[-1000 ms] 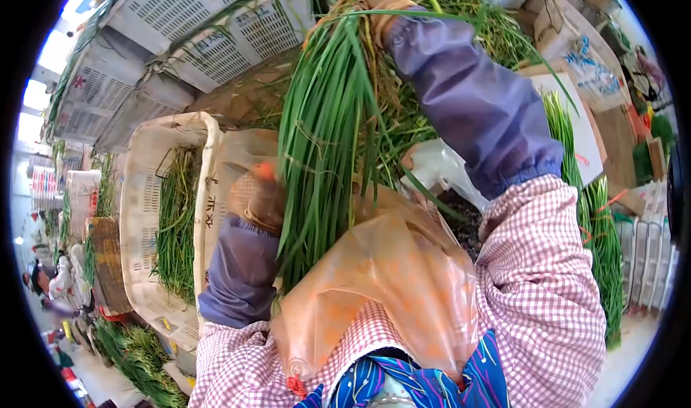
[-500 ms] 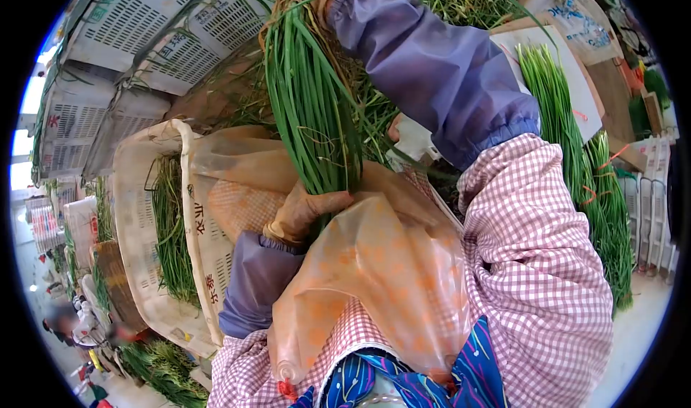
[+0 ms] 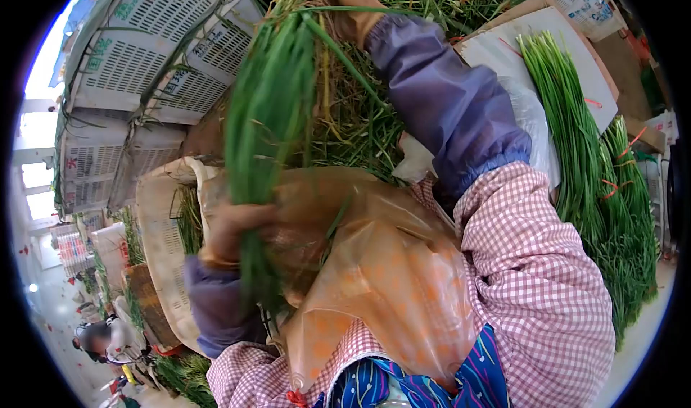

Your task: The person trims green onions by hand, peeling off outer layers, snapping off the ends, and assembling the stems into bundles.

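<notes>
On my head feed, a long bundle of green leaves (image 3: pixel 263 113) is hanging at the upper left of centre, its flat, ribbon-like blades blurring and its pale, stringy root end pointing to the top edge. My left hand (image 3: pixel 234 228) is showing blurred at the left of centre, its fingers wrapping around the lower blades with hardly any gap, leaf ends trailing below. My right hand (image 3: pixel 353 16) is lying beside the root end near the top edge; stems and the frame's edge are hiding its fingers, so I cannot tell how far they are closing or what they are holding. Smooth, wrinkled purple sleeves (image 3: pixel 446 91) are covering both forearms, and a glossy, translucent plastic apron (image 3: pixel 389 278) is spreading across the lower middle. Tangled loose leaves (image 3: pixel 353 131) are lying behind the bundle. At the right, slim bunches with red ties (image 3: pixel 565 120) are resting partly on a flat white board (image 3: pixel 497 48); slotted plastic crates (image 3: pixel 137 41) are filling the upper left.
</notes>
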{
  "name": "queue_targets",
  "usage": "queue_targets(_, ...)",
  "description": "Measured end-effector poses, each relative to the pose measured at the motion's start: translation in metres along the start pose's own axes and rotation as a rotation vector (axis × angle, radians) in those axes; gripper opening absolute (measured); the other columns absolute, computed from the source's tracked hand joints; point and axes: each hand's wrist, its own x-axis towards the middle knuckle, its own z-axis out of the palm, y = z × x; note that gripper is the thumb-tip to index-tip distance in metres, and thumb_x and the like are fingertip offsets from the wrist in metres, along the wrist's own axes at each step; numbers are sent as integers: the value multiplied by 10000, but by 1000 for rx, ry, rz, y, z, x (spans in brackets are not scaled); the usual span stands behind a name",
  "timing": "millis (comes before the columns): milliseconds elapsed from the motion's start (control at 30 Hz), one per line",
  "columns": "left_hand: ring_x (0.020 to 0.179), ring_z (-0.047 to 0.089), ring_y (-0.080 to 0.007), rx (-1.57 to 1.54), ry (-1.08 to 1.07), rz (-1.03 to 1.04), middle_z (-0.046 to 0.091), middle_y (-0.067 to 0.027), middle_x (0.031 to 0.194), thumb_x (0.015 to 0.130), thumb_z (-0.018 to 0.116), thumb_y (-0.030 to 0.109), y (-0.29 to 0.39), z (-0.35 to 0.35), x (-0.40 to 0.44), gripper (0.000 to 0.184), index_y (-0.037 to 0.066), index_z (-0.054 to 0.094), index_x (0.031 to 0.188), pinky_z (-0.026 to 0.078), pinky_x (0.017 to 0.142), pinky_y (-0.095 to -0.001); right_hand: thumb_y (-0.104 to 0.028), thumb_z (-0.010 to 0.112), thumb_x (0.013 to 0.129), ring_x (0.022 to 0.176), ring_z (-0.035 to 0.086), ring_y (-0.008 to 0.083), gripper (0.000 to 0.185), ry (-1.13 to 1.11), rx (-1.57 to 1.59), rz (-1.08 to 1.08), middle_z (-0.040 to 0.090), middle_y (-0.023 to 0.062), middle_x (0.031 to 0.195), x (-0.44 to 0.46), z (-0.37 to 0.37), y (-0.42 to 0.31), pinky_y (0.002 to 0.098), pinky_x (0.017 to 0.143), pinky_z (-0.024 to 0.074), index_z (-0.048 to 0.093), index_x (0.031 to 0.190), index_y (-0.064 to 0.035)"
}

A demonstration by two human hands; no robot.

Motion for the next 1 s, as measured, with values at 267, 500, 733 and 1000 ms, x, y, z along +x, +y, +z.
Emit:
queue_targets(267,413,410,-63,18,110,250,493,33,618,767,584,77,99,-86,31,127,59,546,887,349,385,-197,-264,525,883,1000,558,308,503,506,-569,-171,561,159,1053,15,-119,114,447,910,436,352,1316,-74)
queue_targets(500,442,408,-70,-211,61,450,496,-1,616,761,579,35,117,-62,51,119,23,538,872,343,428,-199,-106,591,829,705,634,173,237,-654,-74,264,637,97,808,-71,73,134,268,604,514,619,1040,-2)
queue_targets(733,401,429,-137,90,435,419,457,-40,529,681,600,131,27,-38,-23,185,0,545,800,366,377,-254,-589,577,772,1121,474,208,764,-740,333,220,492,90,1223,-55,130,178,373,932,405,356,1323,-108)
queue_targets(1000,481,532,-166,-45,445,-10,580,-76,652,584,674,12,-139,-120,-113,282,-27,595,852,422,447,-270,-572,559,802,1122,491,240,806,-197,377,-16,475,118,1245,-44,123,164,395,878,477,263,1386,-102)
